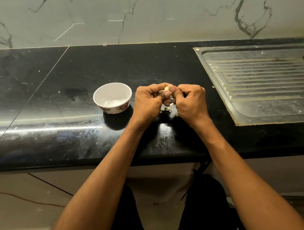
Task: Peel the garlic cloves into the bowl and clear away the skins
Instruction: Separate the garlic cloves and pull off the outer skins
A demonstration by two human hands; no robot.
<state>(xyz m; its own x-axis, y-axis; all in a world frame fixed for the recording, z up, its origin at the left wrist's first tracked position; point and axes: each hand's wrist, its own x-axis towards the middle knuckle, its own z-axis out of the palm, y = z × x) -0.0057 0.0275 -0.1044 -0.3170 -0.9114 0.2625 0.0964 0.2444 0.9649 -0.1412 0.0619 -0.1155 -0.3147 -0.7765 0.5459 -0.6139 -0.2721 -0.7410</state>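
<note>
Most of the garlic clove [167,89] is hidden between the curled fingers of the left hand [151,102] and the right hand [190,101], so only a pale tip shows and how much skin it keeps cannot be told. The skins [167,108] on the counter [53,98] beneath the hands are partly covered and too small to count. The sink [263,83] is cut off by the right edge, its basin only a dark sliver.
</note>
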